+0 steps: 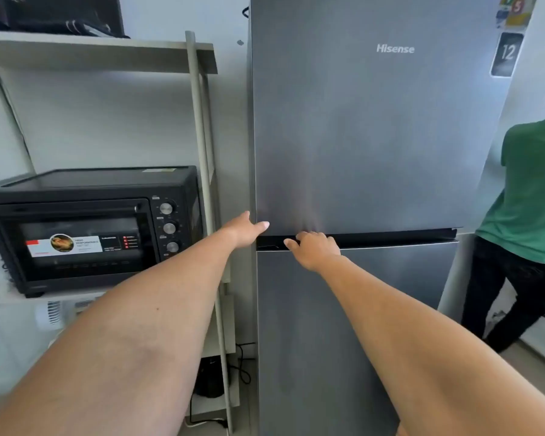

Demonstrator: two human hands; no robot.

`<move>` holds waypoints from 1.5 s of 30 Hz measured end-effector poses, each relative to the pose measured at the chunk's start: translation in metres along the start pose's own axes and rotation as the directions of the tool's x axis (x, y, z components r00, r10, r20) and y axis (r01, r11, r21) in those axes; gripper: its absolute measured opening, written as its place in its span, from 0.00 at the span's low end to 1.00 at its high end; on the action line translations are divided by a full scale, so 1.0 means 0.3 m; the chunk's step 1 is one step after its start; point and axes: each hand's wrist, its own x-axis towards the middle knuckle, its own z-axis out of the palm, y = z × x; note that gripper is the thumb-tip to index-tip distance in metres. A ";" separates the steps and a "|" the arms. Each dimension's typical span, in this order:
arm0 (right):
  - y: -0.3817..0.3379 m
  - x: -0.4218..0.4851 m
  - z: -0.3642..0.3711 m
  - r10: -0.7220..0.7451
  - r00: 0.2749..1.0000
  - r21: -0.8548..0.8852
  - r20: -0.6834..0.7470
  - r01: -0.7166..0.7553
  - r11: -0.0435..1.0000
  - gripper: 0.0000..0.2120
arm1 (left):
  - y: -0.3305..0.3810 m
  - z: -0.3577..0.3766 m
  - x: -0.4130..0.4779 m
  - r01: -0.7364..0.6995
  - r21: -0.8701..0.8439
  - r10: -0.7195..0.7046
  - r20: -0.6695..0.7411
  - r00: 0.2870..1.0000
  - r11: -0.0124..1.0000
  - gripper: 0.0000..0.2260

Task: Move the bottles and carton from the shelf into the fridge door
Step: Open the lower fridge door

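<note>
A tall grey fridge stands in front of me, its upper door (368, 136) and lower door (353, 309) both closed. My left hand (244, 229) is at the left edge of the upper door, thumb on the front and fingers round the side. My right hand (313, 248) has its fingers curled into the dark handle gap (390, 239) between the two doors. Neither hand holds a bottle or carton. No bottles or carton show in this view.
A white shelf unit (202, 152) stands left of the fridge, with a black toaster oven (88, 228) on it and dark things on top. Cables and a dark object sit low by the shelf. A person in a green shirt (529, 190) stands at the right.
</note>
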 end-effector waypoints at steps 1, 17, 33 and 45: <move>0.002 0.011 0.010 -0.007 1.000 -0.002 0.013 0.007 1.000 0.27 | 0.013 0.004 0.010 -0.010 -0.055 0.009 -0.013 1.000 0.998 0.37; 0.027 0.118 0.191 -0.011 0.992 0.048 -0.129 0.017 0.999 0.25 | 0.049 0.099 0.117 0.006 -0.107 -0.031 -0.238 0.971 0.994 0.26; 0.126 -0.264 0.110 0.192 0.894 0.380 -0.406 -0.026 0.925 0.32 | -0.013 0.199 -0.025 0.114 -0.355 -0.086 0.093 0.992 0.928 0.28; 0.320 -0.667 -0.088 0.491 0.812 0.655 -0.314 -0.189 0.732 0.13 | -0.018 0.507 -0.398 -0.294 -0.195 0.343 0.310 0.887 0.936 0.18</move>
